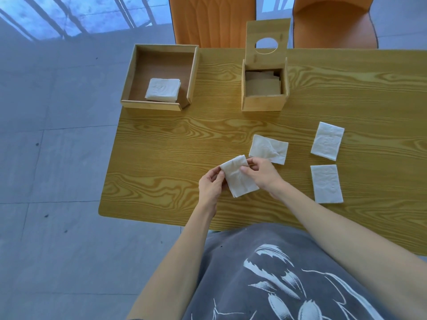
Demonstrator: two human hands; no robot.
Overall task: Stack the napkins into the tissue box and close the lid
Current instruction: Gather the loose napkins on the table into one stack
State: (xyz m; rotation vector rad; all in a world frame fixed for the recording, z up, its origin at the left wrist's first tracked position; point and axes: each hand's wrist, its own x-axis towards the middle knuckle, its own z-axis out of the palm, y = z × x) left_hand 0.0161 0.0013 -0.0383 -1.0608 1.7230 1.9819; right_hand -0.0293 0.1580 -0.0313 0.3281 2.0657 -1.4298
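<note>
Two orange upholstered chairs (pixel 212 21) are seen behind the far edge of a yellow wood-grain table (pixel 161 158); on the table's far left corner a shallow open wooden tray (pixel 194 72) is set, with a small stack of white folded napkins (pixel 163 90) lying inside it; to its right a square wooden tissue box (pixel 263 102) is placed, its hinged lid with an oval hole (pixel 268 38) raised upright, and pale napkins are seen inside; three white folded napkins (pixel 269 148) are laid flat on the near right of the table, apart from one another; a creased white napkin (pixel 239 177) is held just above the tabletop, pinched at its left corner by the left hand (pixel 210 185) and at its upper edge by the closed fingers of the right hand (pixel 262 173).
</note>
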